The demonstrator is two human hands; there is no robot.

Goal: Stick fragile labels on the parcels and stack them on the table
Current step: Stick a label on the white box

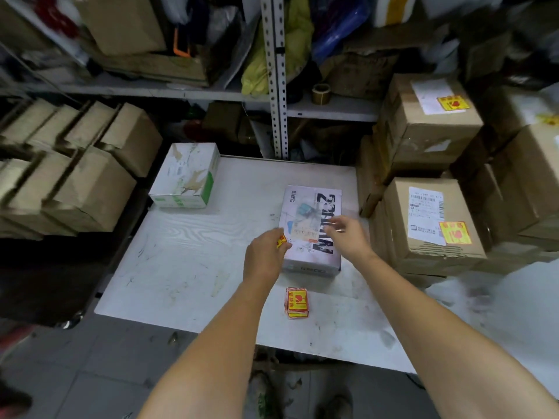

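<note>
All the boxes here are taped shut, so no idea what's inside any of them. The shelf [332, 108] at the back is crammed with cartons and bags, plus a tape roll [320, 93] sitting on its edge. On the white bench [187, 267] there's a flat pale parcel [311, 261] with big black lettering, lying right of centre, and a white box [186, 176] with green trim at the far left corner, well apart from it. A label stack [297, 302] in red and yellow lies just in front of the parcel, near the front edge. Brown boxes [429, 225] are piled up against the bench's right side, two of them showing fragile stickers on top, and more cartons [75, 176] sit off to the left. Both arms reach in from below. The left hand [266, 255] is at the parcel's near left corner, its grip pinching one label [282, 241] between thumb and fingers. The right hand [348, 234] hovers over the parcel's right half with fingers curled, but it's blurry, so I can't tell if that grip has anything in it.
</note>
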